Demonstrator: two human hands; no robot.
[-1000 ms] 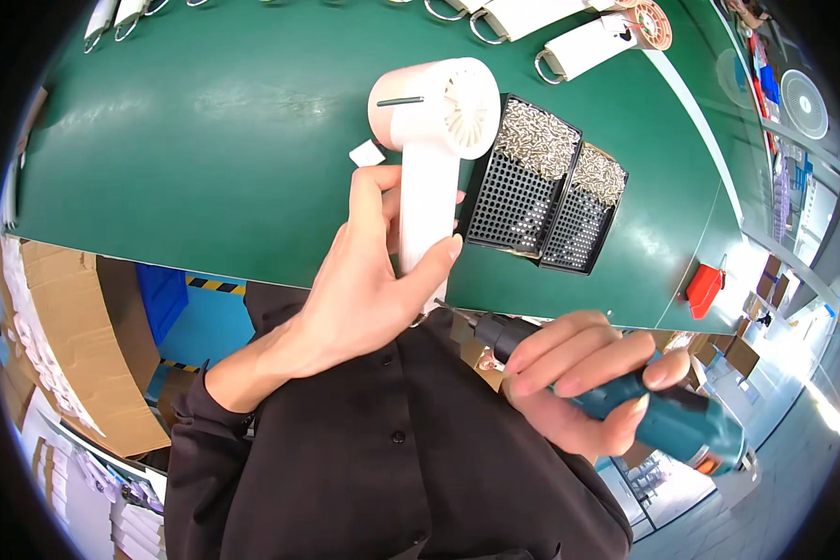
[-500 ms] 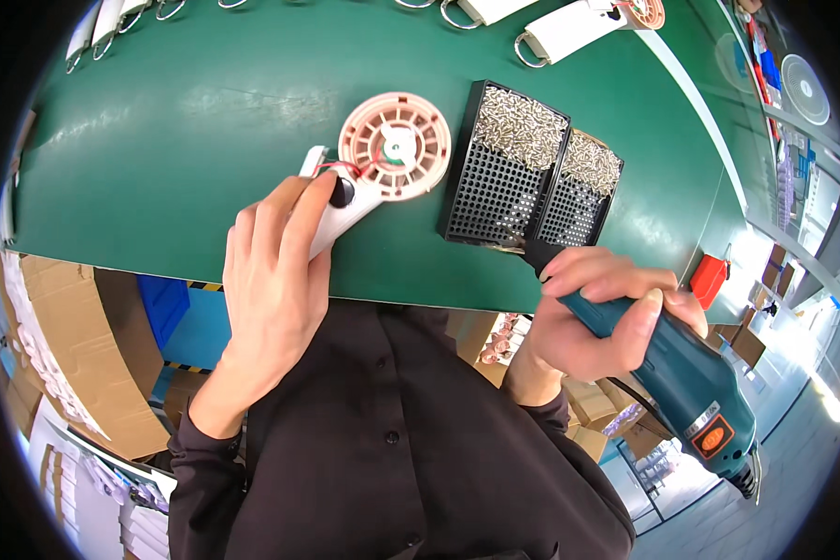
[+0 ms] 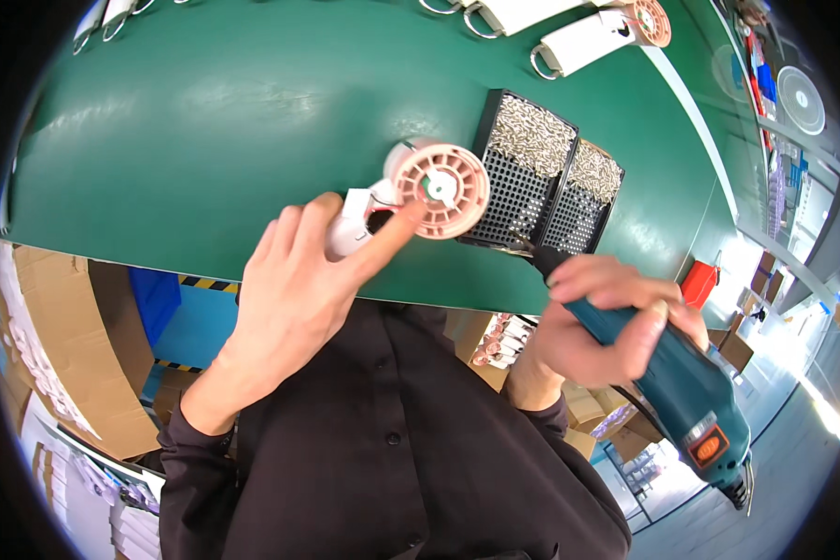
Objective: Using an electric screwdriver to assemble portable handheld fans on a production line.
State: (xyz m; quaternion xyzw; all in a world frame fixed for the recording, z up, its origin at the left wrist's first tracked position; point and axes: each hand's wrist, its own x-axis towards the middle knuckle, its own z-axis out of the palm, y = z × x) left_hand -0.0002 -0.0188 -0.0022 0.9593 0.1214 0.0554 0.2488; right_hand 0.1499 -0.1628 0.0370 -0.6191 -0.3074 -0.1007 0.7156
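My left hand (image 3: 299, 289) holds a white handheld fan body (image 3: 364, 219) down on the green table (image 3: 205, 121), its round pink back plate (image 3: 439, 189) facing up. The index finger rests against the plate's edge. My right hand (image 3: 597, 322) grips a teal electric screwdriver (image 3: 681, 392). Its tip (image 3: 525, 247) points up-left, just below the black screw trays and right of the pink plate.
Two black grid trays (image 3: 541, 177) filled with small silver screws sit right of the fan. More white fan bodies (image 3: 588, 39) lie along the table's far edge. Cardboard boxes (image 3: 75, 373) stand on the floor at left, and a red box (image 3: 698, 283) at right.
The fan was turned from upright with its white front showing to lying with the pink back plate up. My right hand brought the screwdriver up from my lap to the table edge.
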